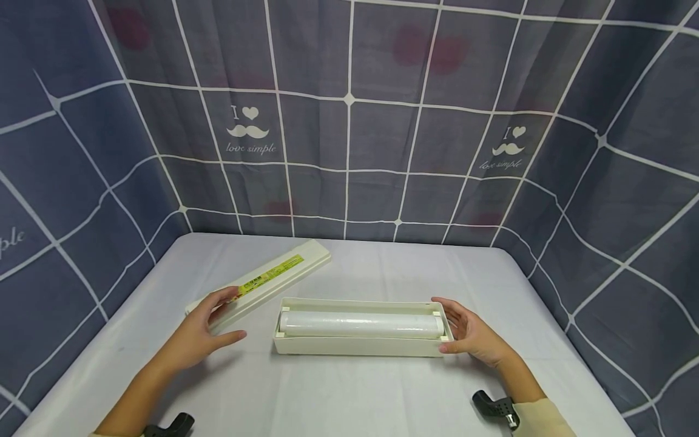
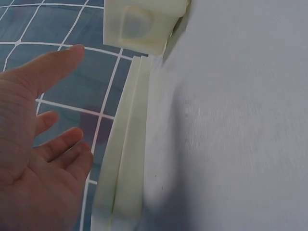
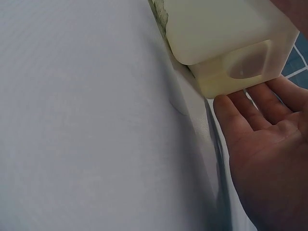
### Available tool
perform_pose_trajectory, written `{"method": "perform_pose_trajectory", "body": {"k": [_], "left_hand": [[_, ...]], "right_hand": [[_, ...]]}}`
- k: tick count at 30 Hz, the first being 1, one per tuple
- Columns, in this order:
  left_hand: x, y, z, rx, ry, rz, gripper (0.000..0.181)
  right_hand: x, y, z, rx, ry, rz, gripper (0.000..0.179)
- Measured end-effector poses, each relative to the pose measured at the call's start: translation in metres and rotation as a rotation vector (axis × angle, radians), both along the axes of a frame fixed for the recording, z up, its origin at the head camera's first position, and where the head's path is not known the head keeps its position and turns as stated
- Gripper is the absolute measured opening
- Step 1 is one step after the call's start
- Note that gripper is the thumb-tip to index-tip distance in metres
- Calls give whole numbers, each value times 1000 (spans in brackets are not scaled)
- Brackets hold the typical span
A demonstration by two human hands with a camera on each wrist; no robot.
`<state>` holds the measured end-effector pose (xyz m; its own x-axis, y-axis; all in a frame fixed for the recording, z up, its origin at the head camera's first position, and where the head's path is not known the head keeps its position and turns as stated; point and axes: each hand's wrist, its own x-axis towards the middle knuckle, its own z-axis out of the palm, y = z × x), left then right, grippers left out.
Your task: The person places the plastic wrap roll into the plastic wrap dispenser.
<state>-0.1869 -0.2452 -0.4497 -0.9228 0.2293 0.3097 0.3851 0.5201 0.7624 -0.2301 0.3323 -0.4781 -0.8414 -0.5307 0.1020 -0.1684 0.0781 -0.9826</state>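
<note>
A long cream-white dispenser box (image 1: 360,346) stands open-topped on the table, with a roll of clear-wrapped film (image 1: 360,324) lying lengthwise inside. My right hand (image 1: 474,335) holds its right end, thumb at the front corner and fingers toward the back. In the right wrist view, the fingers meet the end wall of the box (image 3: 240,43), which has a round recess. The matching lid (image 1: 297,264), with a yellow-green label, lies slantwise at the back left. My left hand (image 1: 193,334) hovers over the lid's near end, thumb spread away and fingers loosely bent, gripping nothing.
A white cloth (image 1: 349,394) covers the table. Dark checked curtains (image 1: 317,133) enclose the back and both sides. Black wrist mounts (image 1: 494,405) show below the hands.
</note>
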Motion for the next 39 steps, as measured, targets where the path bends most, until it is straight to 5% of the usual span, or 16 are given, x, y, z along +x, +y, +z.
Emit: {"method": "perform_pose_trajectory", "body": {"k": [24, 34, 39], "left_hand": [[-2, -37, 3, -103, -35, 102, 89], [-10, -50, 3, -270, -39, 181, 92], [-15, -57, 3, -269, -43, 150, 92]], "right_hand": [[-1, 0, -2, -36, -4, 16, 99], [0, 0, -2, -29, -17, 8, 100], [0, 0, -1, -24, -17, -2, 100]]}}
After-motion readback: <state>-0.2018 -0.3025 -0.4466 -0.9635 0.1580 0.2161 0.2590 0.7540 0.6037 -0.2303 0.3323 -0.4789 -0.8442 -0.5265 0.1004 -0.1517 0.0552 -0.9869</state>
